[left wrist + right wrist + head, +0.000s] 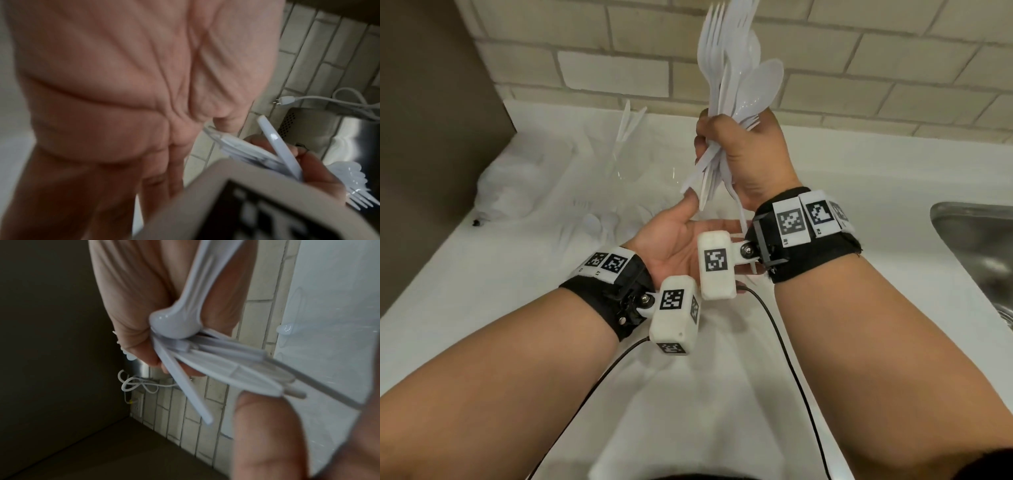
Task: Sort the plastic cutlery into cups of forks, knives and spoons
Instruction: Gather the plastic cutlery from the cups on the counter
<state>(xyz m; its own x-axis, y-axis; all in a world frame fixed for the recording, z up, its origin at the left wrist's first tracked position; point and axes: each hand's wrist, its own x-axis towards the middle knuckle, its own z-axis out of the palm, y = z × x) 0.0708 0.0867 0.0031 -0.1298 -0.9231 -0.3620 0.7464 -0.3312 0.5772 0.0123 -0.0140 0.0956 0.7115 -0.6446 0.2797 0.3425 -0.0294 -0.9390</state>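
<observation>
My right hand point(753, 154) grips a thick bundle of white plastic cutlery point(736, 68), forks, spoons and knives mixed, held upright above the counter. The handle ends point(216, 361) fan out below the fist. My left hand point(681, 236) lies open, palm up, just under them, its thumb point(690, 200) touching the handle tips. Behind, a clear cup point(625, 164) holds a few knives point(628, 123). Loose spoons point(602, 222) lie on the white counter. In the left wrist view my palm point(123, 81) fills most of the frame.
A crumpled clear plastic bag point(510, 185) sits at the counter's back left by a brown side panel point(431, 102). A steel sink point(979, 257) is at the right. A tiled wall point(619, 68) closes the back. Black camera cables point(774, 325) hang below my wrists.
</observation>
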